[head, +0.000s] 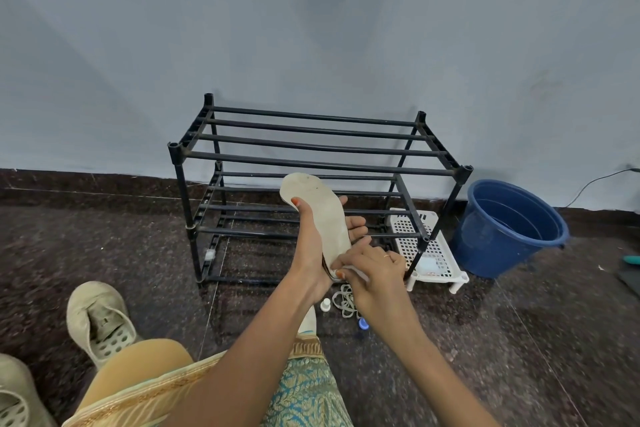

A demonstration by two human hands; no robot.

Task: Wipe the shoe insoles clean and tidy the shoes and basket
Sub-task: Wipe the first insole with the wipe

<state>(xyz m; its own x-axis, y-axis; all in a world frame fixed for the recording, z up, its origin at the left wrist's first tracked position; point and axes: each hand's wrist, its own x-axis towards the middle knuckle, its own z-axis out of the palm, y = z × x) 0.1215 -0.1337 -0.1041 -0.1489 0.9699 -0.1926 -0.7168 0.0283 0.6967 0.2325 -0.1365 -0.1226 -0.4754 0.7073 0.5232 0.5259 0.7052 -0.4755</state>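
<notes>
**Insole upright in the left hand, wipe at its heel end**

The person sits on the floor (502, 340) facing a black shoe rack (311, 163) that stands at the floor's far edge, against the wall.

- Left hand (310, 246) grips the insole (329, 222), thumb across its face and fingers spread behind. The insole is in the air, near upright with the toe end up, in front of the rack's lower tier.
- Right hand (375, 267) has its fingers curled, pinching a white wipe (360, 274) against the insole's heel end.

Handling, as a judgement:
- The insole looks thin, light and foam-like, so it should bend readily.
- It wants backing from behind along its length, as the left fingers give. Held by one tip alone, it would likely flop under wiping pressure.
- The face seems matte rather than slippery, and damp may make it limper.
- It is not fragile, though a darker layer shows at the heel edge and hard rubbing could lift it.

Elsewhere on the floor:
- Two beige shoes (100, 319) lie toward the near left corner.
- Loose laces (346, 300) lie under the hands.
- A white basket (446, 274) sits at the rack's right end.
- A blue bucket (485, 253) stands just beside the basket.

Writing: none is readable. Something white with a reddish mark lies in the basket, too small to read.
</notes>
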